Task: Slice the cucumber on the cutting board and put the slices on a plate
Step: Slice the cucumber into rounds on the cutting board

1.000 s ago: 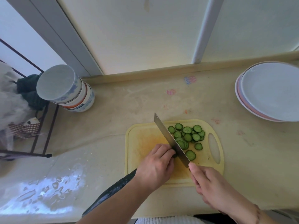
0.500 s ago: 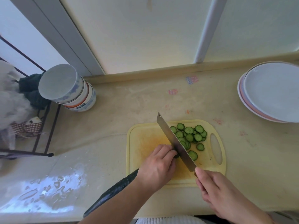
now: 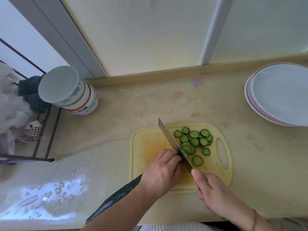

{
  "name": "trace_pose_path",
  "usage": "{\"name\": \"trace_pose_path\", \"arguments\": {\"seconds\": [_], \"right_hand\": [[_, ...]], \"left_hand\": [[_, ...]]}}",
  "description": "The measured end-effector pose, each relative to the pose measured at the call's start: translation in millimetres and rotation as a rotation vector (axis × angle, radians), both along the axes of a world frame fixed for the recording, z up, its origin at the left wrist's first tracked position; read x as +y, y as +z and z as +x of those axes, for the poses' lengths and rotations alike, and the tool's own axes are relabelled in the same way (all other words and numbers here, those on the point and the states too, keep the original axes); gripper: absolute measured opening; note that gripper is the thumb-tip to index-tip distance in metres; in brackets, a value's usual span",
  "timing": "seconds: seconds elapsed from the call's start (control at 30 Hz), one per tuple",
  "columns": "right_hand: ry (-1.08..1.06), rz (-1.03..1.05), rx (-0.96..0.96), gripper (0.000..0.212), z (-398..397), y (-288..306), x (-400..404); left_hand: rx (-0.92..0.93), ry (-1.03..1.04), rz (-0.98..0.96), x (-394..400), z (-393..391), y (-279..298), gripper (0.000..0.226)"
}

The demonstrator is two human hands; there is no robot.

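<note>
Left hand [image 3: 162,175] fingers curled on cucumber [image 3: 116,195], which overhangs board [image 3: 146,142] near-left edge. Right hand [image 3: 215,192] grips knife [image 3: 173,144]. Slices [image 3: 194,141] right of blade; plates [image 3: 280,94] far right on tabletop [image 3: 133,100].

We see a beige counter [image 3: 150,105] carrying a yellow cutting board [image 3: 146,142], stacked plates [image 3: 280,95], stacked bowls [image 3: 71,92] and part of the cucumber [image 3: 116,197].
</note>
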State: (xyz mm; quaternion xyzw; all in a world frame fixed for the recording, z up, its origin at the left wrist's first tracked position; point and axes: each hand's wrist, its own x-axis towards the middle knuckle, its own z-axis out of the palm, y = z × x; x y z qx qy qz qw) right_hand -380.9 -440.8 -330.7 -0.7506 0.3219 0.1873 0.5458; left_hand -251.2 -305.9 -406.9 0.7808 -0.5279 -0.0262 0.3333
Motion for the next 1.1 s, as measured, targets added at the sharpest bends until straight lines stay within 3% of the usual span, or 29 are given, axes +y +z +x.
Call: {"name": "trace_pose_path", "arguments": {"seconds": [0.57, 1.1], "right_hand": [[-0.035, 0.087, -0.056, 0.054, -8, 20, 1], [-0.059, 0.072, 0.015, 0.051, 4, 6, -2]], "left_hand": [[0.001, 0.021, -0.024, 0, -1, -1, 0.008], [0.010, 0.032, -0.040, -1, -2, 4, 0.009]]}}
